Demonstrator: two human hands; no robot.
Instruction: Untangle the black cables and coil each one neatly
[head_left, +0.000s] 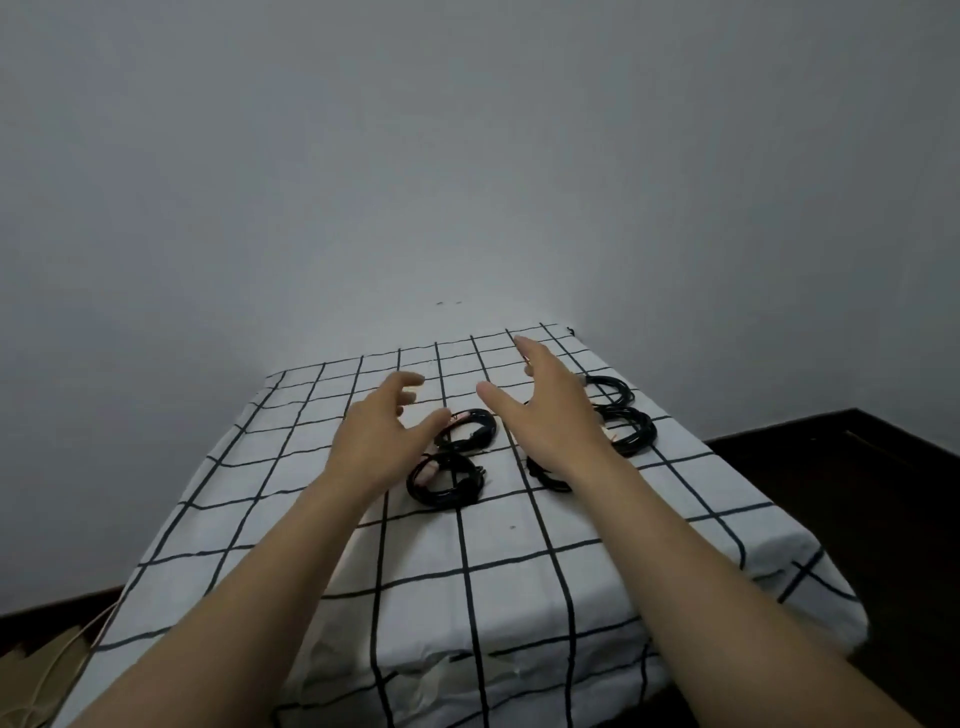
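Several black cables lie coiled on a white cloth with a black grid. Two coils sit in the middle: a near coil (445, 482) and a coil behind it (470, 430). At the right lie a far coil (612, 391) and a larger coil (629, 430); another coil (548, 475) shows partly under my right wrist. My left hand (379, 426) hovers above the middle coils, fingers spread and loosely bent, holding nothing. My right hand (545, 410) hovers between the two groups, fingers stretched forward, empty.
The table (467, 597) is narrow, its cloth hanging over the front and sides. A grey wall stands close behind it. Dark floor (857, 493) shows at the right; a brown box and a thin cord (62, 660) lie at the lower left.
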